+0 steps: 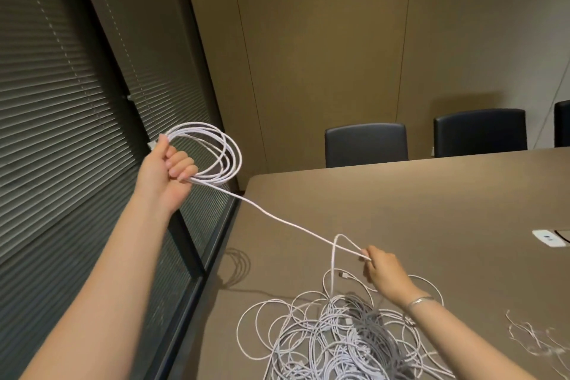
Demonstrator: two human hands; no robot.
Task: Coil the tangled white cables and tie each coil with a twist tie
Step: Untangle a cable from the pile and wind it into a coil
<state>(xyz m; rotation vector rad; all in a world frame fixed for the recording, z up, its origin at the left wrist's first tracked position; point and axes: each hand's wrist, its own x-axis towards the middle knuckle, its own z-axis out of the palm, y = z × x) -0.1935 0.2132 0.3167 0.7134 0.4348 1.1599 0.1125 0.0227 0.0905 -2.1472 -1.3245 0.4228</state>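
Note:
My left hand is raised past the table's left edge and grips a coil of white cable made of several loops. One strand runs taut from that coil down to my right hand, which pinches the cable at a bend above the table. From the bend the cable drops into a tangled pile of white cables lying on the table in front of me. A bundle of thin twist ties lies at the right, apart from the pile.
The brown table fills the right half. Two dark chairs stand at its far side against a panelled wall. A white socket plate sits at the right edge. Window blinds run along the left.

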